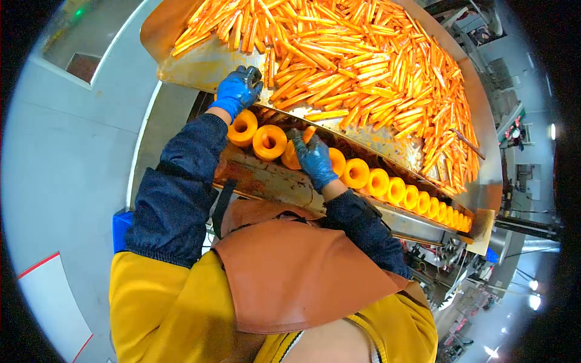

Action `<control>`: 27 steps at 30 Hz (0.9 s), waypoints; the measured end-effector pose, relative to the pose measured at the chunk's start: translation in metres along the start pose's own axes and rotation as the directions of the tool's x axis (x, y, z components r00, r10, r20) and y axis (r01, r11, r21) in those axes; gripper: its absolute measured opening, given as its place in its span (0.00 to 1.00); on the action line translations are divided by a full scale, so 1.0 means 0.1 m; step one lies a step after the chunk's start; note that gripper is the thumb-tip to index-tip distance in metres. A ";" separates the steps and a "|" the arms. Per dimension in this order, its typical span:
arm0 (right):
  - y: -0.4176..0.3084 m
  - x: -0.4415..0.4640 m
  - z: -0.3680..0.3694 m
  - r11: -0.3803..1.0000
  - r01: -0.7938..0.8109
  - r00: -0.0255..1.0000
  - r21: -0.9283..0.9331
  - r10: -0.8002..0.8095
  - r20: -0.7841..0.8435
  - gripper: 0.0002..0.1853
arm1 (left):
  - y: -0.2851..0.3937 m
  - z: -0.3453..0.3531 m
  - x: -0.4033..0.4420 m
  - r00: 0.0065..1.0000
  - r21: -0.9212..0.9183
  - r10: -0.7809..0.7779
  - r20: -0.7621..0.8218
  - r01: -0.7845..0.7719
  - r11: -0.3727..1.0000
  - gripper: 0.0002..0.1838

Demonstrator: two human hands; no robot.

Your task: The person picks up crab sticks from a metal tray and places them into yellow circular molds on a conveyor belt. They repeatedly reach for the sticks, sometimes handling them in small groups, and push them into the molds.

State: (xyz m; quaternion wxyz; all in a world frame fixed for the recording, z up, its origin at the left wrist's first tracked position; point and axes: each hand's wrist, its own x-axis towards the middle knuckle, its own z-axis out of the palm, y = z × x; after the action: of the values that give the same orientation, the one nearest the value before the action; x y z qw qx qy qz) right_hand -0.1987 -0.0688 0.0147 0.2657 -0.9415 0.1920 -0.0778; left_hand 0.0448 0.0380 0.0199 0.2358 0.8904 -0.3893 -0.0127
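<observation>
Many orange, sauce-coated sticks [363, 78] lie heaped on a metal tray [200, 69]. Along its near edge runs a row of round orange cups [269, 142] with hollow centres. My left hand [239, 89], in a blue glove, rests at the tray's edge above the leftmost cup, its fingers curled; whether they hold anything is hidden. My right hand [313, 158], in a stained blue glove, is over the row, its fingers closed round an orange stick [308, 134] that points up above one of the cups.
A metal ledge [266, 176] runs below the cups, close to my body. A thin dark rod [469, 144] lies on the sticks at the right. Machinery [451, 272] stands beyond the tray's right end, and a blue object [122, 230] is by my left sleeve.
</observation>
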 end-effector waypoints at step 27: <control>0.74 1.10 -0.89 0.822 0.428 0.868 -0.374 -0.259 0.424 0.15 | -0.06 0.09 0.04 0.999 0.006 0.031 -0.026 -0.031 0.999 0.14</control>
State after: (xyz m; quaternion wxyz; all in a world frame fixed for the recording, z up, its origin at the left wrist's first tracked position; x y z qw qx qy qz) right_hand -0.1439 -0.2131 0.0553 0.0483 -0.9943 -0.0222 0.0929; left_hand 0.0501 0.0354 0.0097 0.2385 0.8849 -0.4000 0.0039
